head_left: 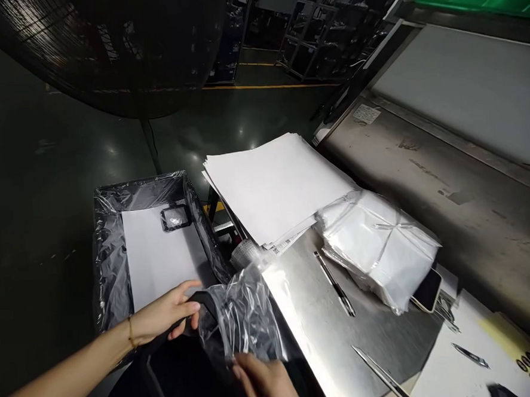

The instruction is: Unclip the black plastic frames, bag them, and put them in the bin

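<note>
My left hand is closed on a black frame-like part, its thumb and fingers at the part's edge. One end of this part lies in the mouth of a clear plastic bag. My right hand pinches the lower edge of the bag. Beyond my left hand stands a bin lined with clear film. A white sheet lies in it, and on the sheet rests a small black-framed piece that looks wrapped in film.
On the metal table are a stack of white paper, a tied bundle of clear bags, a pen, a phone and tweezers. A large fan stands at the back left.
</note>
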Demonstrator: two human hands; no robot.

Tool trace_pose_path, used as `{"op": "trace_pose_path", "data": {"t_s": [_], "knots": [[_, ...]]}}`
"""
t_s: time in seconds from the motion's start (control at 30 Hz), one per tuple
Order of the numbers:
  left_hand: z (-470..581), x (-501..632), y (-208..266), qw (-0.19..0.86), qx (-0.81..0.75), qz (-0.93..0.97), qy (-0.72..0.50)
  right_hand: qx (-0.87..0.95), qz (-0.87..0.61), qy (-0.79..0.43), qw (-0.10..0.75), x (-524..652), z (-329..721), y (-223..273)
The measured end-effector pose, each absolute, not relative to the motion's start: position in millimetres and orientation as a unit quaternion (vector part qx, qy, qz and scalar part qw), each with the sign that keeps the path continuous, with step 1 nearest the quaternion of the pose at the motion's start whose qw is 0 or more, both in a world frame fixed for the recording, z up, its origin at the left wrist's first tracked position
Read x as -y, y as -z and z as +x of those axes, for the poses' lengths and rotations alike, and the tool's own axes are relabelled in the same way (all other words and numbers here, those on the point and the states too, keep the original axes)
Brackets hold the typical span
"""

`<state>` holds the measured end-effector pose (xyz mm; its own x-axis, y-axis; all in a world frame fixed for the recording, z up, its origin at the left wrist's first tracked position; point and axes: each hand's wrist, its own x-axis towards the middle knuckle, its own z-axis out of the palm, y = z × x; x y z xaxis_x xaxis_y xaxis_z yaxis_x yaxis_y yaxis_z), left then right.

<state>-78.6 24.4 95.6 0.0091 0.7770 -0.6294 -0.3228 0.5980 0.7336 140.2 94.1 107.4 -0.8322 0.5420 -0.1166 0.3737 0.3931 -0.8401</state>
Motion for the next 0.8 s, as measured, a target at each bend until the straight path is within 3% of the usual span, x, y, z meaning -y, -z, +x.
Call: {"op": "trace_pose_path", "data": {"t_s": [0.17, 0.3, 0.53, 0.67, 0.8], "knots": [[-75, -36, -93, 0.693, -0.575, 0.204, -0.384, 0.732, -0.294, -0.598, 0.145, -102, 69, -109], [-75, -36, -87, 0.669, -0.594, 0.203, -0.398, 0.725, -0.218, -0.645, 0.109, -95, 44, -108], [-92, -4, -65, 0.646, -0.659, 0.15, -0.354, 0.858, -0.251, -0.447, 0.016, -70, 103, -93], [-102, 19, -56, 0.652, -0.684, 0.155, -0.288, 0.845, -0.208, -0.493, 0.008, -62, 114, -74], [-117, 29, -64, 0.642, -0.706, 0.169, -0.248, 0.84, -0.23, -0.491, -0.01, -81, 94, -86]]}}
